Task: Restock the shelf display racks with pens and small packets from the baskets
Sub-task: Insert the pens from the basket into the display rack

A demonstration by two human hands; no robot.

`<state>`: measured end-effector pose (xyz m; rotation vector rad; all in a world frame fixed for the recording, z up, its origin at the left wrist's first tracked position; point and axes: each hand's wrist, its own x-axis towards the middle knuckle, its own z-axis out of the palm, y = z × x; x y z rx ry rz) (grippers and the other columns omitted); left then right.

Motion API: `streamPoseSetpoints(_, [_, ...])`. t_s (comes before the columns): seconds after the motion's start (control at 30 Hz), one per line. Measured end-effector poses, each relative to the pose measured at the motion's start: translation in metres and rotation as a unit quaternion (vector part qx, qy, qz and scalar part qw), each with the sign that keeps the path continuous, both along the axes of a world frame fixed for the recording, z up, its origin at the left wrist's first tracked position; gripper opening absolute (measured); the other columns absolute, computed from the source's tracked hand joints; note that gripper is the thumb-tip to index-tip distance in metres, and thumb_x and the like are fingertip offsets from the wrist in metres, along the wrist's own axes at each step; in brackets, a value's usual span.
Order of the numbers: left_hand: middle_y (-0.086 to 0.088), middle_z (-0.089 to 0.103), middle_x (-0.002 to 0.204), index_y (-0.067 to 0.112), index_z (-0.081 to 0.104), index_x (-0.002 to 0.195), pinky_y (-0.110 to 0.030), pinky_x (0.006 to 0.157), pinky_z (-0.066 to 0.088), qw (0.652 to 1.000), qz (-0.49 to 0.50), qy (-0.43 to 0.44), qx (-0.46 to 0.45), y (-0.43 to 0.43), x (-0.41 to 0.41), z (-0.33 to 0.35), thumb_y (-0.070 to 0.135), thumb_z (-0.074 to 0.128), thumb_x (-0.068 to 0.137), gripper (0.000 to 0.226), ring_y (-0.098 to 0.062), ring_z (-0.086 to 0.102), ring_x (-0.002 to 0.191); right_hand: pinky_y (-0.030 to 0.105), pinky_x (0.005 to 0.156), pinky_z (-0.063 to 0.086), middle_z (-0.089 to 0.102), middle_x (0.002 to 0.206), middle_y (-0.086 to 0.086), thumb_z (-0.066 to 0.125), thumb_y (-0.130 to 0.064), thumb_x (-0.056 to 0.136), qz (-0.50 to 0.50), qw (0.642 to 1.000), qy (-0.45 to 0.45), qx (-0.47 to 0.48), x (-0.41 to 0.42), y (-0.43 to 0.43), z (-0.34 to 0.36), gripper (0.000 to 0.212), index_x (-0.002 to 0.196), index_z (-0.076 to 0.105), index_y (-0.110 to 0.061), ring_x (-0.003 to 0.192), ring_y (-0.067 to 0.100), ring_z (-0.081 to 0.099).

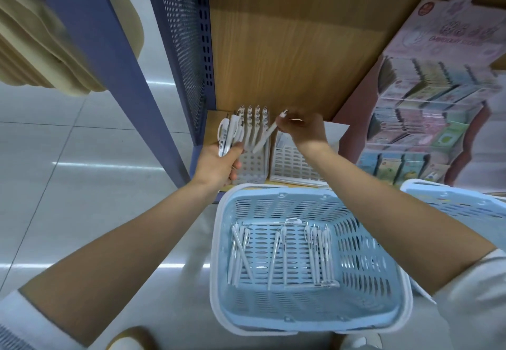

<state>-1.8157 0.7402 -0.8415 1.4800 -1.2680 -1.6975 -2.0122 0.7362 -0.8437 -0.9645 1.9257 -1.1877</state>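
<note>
- Left hand (216, 166) grips a bundle of white plastic pens (228, 136) beside the white slotted pen rack (253, 163).
- Right hand (304, 130) pinches one white pen (267, 136) over that rack.
- Pink display box (449, 37), right of the rack: lettering blurred, unreadable.

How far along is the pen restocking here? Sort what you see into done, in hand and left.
Done: the back rows of the white pen rack already hold pens.
In hand: the left hand grips a bunch of pens; the right hand angles a single pen toward the rack.
Left: the rack's front holes look empty, and loose pens lie in the blue basket.
</note>
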Motion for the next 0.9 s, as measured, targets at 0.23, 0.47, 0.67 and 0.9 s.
streamPoseSetpoints(0.23, [0.000,0.052,0.060,0.014,0.063,0.094,-0.017,0.035,0.030,1.000,0.000,-0.003,0.014,-0.007,0.005,-0.006,0.030,0.059,0.096,0.017,-0.011,0.040,0.042,0.031,0.083,0.053,0.067,0.086,0.002,0.071,-0.010,0.081,0.058,0.987,0.147,-0.001,0.022,-0.007,-0.025,0.015,0.095,0.072,-0.013,0.082,0.015,0.064])
streamPoseSetpoints(0.47, [-0.003,0.050,0.060,0.015,0.062,0.095,-0.017,0.035,0.029,1.000,-0.005,0.013,0.019,-0.009,0.008,-0.009,0.026,0.058,0.097,0.013,-0.010,0.037,0.039,0.032,0.079,0.050,0.069,0.083,0.010,0.072,-0.011,0.079,0.086,0.972,0.217,-0.008,0.023,-0.017,-0.031,0.018,0.097,0.074,-0.011,0.077,0.020,0.061])
streamPoseSetpoints(0.67, [-0.002,0.050,0.059,0.017,0.061,0.088,-0.018,0.035,0.029,1.000,-0.004,0.018,0.023,-0.013,0.008,-0.010,0.028,0.059,0.096,0.014,-0.012,0.037,0.040,0.016,0.073,0.042,0.070,0.081,0.006,0.072,-0.015,0.081,0.085,0.973,0.213,0.004,0.017,-0.020,-0.031,0.018,0.099,0.074,-0.014,0.077,0.013,0.062])
streamPoseSetpoints(0.9, [0.000,0.052,0.058,0.018,0.061,0.087,-0.018,0.036,0.029,1.000,-0.008,0.017,0.023,-0.014,0.005,-0.010,0.030,0.059,0.096,0.015,-0.010,0.038,0.040,0.043,0.089,0.047,0.068,0.087,0.002,0.076,-0.017,0.075,0.106,0.959,0.261,0.014,0.020,-0.023,-0.050,0.016,0.091,0.076,-0.016,0.093,0.028,0.059])
